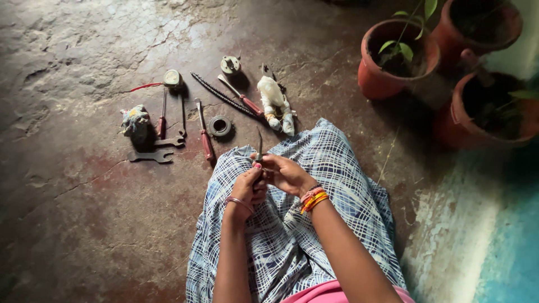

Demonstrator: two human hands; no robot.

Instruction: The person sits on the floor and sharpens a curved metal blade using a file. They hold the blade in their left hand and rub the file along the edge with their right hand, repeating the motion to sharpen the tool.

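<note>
Pink cloth [331, 293] at the bottom edge, nearest the camera; beyond it a blue-and-white checked skirt [314, 224] spread over the lap and onto the dark stone floor [84, 224]. Both forearms reach out over the skirt. Left hand [247, 191] and right hand [286, 174] meet together above the skirt's far hem, fingers closed around a slim pointed tool [259, 147] whose dark tip stands upright above the knuckles; exact grip of each finger hard to read. Bangles: pale one on the left wrist, orange and red stack on the right. Beyond the skirt's far hem, tools lie scattered on the floor. Red-handled screwdriver [205, 137] just past the hem on the left side, a dark ring-shaped part [219, 125] beside it. Farther left of the skirt: two flat spanners [154, 150], a thinner red-handled driver [162, 118], a bundled rag [135, 122]. Straight beyond the skirt: white cloth bundle [275, 101], another red-handled screwdriver [241, 96], a black ribbed cable [222, 95], a small round metal part [230, 64], a pale round piece [172, 77] with a red wire. Right of and beyond the skirt, three terracotta pots. Nearest pot [488, 109] holds dark soil with a green leaf at its rim. Middle pot [396, 59] holds soil and a small green seedling. Farthest pot [477, 22] shows dark soil only.
</note>
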